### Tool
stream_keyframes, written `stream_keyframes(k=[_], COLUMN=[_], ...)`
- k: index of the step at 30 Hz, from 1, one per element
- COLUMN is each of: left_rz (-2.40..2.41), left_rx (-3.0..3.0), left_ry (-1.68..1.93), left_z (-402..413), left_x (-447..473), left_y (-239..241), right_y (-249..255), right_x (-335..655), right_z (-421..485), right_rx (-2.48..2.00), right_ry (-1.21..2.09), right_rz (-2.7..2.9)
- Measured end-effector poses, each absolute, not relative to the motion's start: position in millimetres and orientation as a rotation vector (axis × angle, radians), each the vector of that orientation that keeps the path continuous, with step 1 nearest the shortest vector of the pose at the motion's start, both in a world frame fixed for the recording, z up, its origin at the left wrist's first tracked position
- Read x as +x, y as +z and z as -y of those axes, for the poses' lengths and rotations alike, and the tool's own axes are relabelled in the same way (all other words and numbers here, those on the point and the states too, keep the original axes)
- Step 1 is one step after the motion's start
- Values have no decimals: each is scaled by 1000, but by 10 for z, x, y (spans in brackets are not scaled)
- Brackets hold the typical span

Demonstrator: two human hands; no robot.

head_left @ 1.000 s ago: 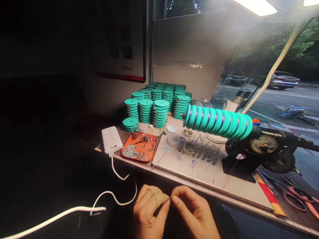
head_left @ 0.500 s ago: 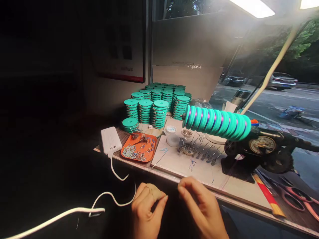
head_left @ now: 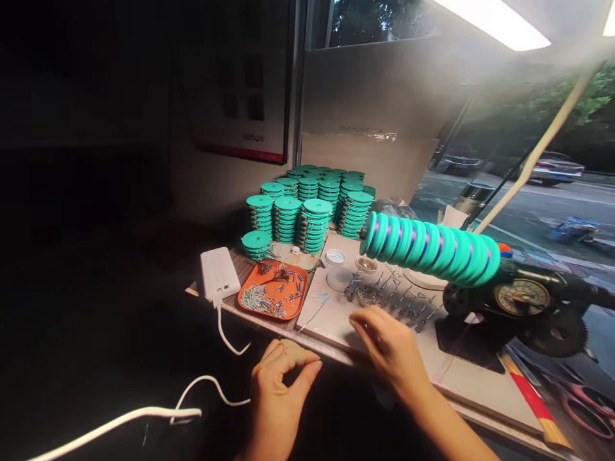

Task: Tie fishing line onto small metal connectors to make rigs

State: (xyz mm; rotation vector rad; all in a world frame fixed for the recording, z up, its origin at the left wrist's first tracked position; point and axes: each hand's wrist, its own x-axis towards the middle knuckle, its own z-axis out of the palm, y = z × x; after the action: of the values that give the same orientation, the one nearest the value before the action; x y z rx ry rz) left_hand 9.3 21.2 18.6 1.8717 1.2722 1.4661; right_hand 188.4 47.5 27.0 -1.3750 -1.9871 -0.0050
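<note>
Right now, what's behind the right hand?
Behind the right hand are the pale board and a dish of small shiny pieces; whatever the hand covers is hidden.

Left hand (head_left: 282,387): one, bare save for a tan wrapping (head_left: 293,352) about the fingers; back uppermost, thumb and forefinger brought tip to tip with a gap behind the pinch, remaining fingers curled. We cannot tell whether anything sits between the tips. Left wrist (head_left: 266,442): at the bottom edge, rising steeply.

Right hand (head_left: 391,339): one, bare, placed farther forward than the left and well apart from it; thumb and forefinger drawn close, though we cannot make out whether they meet. Right forearm (head_left: 446,413): bare, slanting up and leftward from the lower right.
</note>
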Motion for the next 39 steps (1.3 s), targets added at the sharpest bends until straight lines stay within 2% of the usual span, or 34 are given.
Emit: stream_keyframes(k=[4, 7, 12, 17, 21, 28, 33, 39], left_rz=[-1198, -1141, -1057, -1003, -1005, -1059, -1066, -1113], left_rx=[1798, 1787, 1910, 2018, 2061, 1940, 1872, 1855], left_ry=[1482, 1490, 1558, 1525, 1416, 1434, 1433, 1410], left_z=[-202, -172, -151, -148, -121, -62, -47, -36], left_x=[150, 175, 174, 177, 167, 146, 156, 132], left_y=[231, 244, 220, 203, 187, 106, 65, 0], right_y=[371, 325, 195, 219, 235, 163, 203, 238], right_x=[1783, 1699, 1595, 1568, 1587, 1674, 1645, 1605], right_z=[-144, 16, 102, 103, 112, 118, 144, 172], right_rx=[-1198, -1201, -1175, -1107, -1107, -1146, -1190, -1203], right_ry=[421, 585, 713, 731, 672, 346, 320, 97], right_rz=[1797, 1664, 1424, 1505, 1566, 1920, 1915, 1931])
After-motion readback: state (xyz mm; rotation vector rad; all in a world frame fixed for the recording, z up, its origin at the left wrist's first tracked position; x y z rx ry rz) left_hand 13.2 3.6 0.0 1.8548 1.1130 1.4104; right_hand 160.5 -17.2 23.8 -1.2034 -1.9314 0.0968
